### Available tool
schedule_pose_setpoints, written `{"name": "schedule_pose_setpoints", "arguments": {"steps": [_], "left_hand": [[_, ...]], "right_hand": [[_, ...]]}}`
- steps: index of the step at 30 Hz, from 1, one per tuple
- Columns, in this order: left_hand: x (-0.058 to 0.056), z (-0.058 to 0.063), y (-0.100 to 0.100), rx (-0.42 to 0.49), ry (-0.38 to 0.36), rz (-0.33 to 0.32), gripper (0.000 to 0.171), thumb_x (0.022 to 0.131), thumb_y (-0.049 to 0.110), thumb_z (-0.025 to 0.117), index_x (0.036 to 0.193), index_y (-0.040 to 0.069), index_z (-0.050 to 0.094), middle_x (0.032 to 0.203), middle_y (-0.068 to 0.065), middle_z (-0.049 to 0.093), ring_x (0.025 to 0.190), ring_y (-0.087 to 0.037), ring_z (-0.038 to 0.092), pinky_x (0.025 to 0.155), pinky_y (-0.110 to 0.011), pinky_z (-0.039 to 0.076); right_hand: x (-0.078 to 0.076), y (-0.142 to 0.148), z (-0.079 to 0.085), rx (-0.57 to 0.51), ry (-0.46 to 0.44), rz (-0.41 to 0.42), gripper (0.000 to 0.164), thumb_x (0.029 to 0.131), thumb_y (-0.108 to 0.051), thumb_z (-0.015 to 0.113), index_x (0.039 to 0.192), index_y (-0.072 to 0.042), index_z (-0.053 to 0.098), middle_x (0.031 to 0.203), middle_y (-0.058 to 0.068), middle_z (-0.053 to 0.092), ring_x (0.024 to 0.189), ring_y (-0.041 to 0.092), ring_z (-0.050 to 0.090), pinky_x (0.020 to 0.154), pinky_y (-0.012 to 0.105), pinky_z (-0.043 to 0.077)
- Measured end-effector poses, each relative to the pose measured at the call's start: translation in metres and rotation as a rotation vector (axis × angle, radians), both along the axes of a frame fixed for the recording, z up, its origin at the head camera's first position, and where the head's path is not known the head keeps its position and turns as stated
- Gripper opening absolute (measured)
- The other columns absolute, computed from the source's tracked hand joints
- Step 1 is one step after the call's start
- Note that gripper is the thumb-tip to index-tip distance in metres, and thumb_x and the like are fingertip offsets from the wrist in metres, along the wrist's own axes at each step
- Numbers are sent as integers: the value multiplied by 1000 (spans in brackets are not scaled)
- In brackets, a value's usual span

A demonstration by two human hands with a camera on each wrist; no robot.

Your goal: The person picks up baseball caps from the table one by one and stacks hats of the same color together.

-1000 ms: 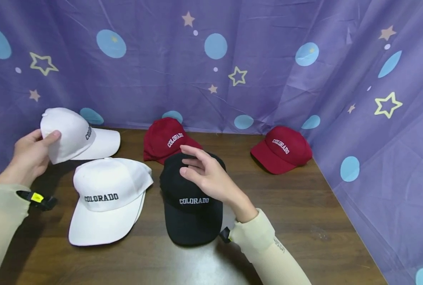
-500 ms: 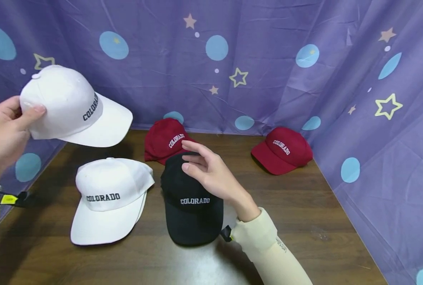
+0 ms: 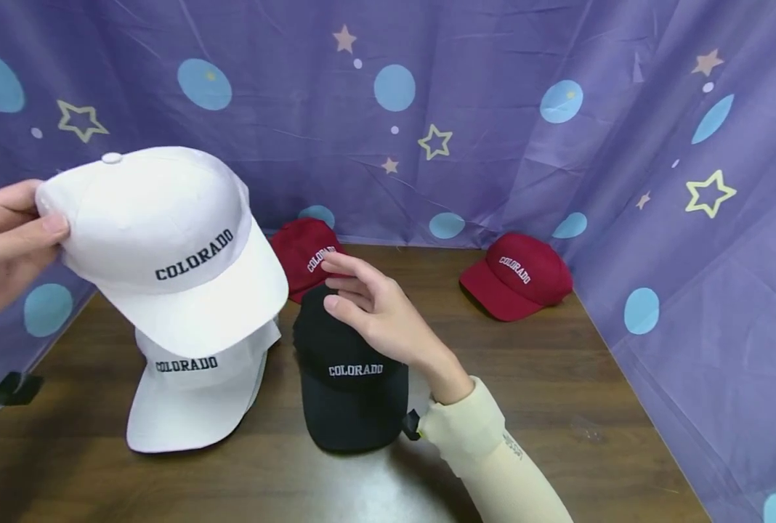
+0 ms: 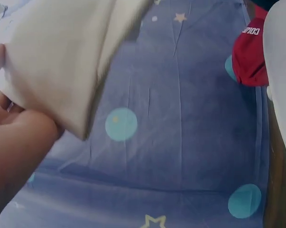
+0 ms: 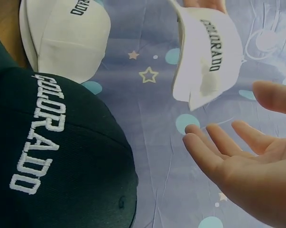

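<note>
My left hand [image 3: 9,243] pinches the back edge of a white COLORADO cap [image 3: 146,218], thumb on the outside. The cap hangs in the air, brim toward the lower right, overlapping white caps [image 3: 182,418] below it in the head view; a second brim edge shows under the upper one there. In the left wrist view the held cap [image 4: 57,57] appears as pale fabric over the fingers. My right hand [image 3: 381,312], fingers loosely extended and holding nothing, hovers over the crown of a black COLORADO cap [image 3: 355,414]. The right wrist view shows those fingers apart from the black cap [image 5: 86,142].
Behind the black cap sits a red cap [image 3: 299,250], partly hidden. Another red cap [image 3: 519,276] lies at the back right of the wooden table [image 3: 558,436]. A purple curtain [image 3: 492,174] with stars and dots rises along the back and right sides.
The left hand has lifted the white cap from the back left of the table, then brought it right and nearer, turning its front toward me. The right hand stays almost still.
</note>
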State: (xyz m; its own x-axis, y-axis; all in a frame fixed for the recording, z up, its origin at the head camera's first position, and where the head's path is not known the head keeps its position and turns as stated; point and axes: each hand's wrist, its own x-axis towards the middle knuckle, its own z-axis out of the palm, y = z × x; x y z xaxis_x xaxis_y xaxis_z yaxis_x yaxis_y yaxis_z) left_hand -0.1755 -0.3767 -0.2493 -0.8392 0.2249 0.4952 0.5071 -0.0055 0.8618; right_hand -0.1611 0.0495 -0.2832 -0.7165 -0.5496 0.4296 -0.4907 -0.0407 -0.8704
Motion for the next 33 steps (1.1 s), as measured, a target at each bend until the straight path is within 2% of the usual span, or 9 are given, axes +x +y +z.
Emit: {"name": "schedule_pose_setpoints", "arguments": {"steps": [5,9,12,19,21,23,27,31,33], "left_hand": [[18,4,24,-165,31,-114,33,94,-18,36,127,-18,38,117,-19,50,99,-20,51,87,-17,43],[26,5,37,-288,31,-153,36,93,-20,35,129,-16,39,118,-20,46,100,-21,51,86,-16,43],[29,2,44,-279,1,-198,41,91,-22,34,132,-15,37,122,-19,47,103,-21,51,86,-18,44],[25,-8,52,-212,8,-474,47,84,-28,26,131,-23,29,123,-24,50,107,-26,52,85,-26,48],[25,-10,53,-205,5,-518,48,84,-29,26,131,-24,29,127,-25,49,112,-26,50,87,-27,47],[26,-12,54,-214,1,-530,48,84,-29,26,131,-24,28,129,-25,48,116,-26,49,89,-26,46],[28,-17,56,-211,-37,-484,50,86,-27,26,135,-21,26,133,-24,47,123,-23,44,95,-24,42],[26,-22,56,-177,-44,-451,41,91,-22,25,132,-21,29,125,-27,47,111,-27,50,90,-27,46],[26,-23,56,-178,-39,-403,37,95,-19,26,132,-20,30,123,-26,47,108,-26,50,88,-27,47]], "right_hand": [[2,0,3,21,71,8,53,92,0,59,141,0,39,139,13,44,123,20,46,103,47,36],[6,-2,6,78,135,-22,56,91,-4,62,142,-2,38,139,11,41,124,16,43,105,45,35],[8,-4,10,104,185,-56,59,90,-7,64,143,-4,37,140,11,39,126,15,39,107,39,33],[13,-10,13,171,249,-98,67,86,-15,71,143,-6,37,144,8,37,130,11,32,107,31,30],[12,-13,10,185,250,-89,69,85,-16,73,143,-8,37,143,6,38,128,12,34,106,31,32],[10,-15,5,185,252,-77,72,83,-16,75,143,-9,37,141,6,40,125,12,37,104,31,35],[-3,-22,-15,199,285,-77,75,81,-23,78,143,-15,37,133,-1,44,118,9,41,100,29,40],[-15,-29,-31,233,302,-135,71,81,-39,76,140,-24,39,123,-9,44,109,2,43,93,21,43],[-19,-32,-34,249,294,-169,68,82,-44,74,138,-27,39,120,-12,44,106,1,44,90,19,43]]}}
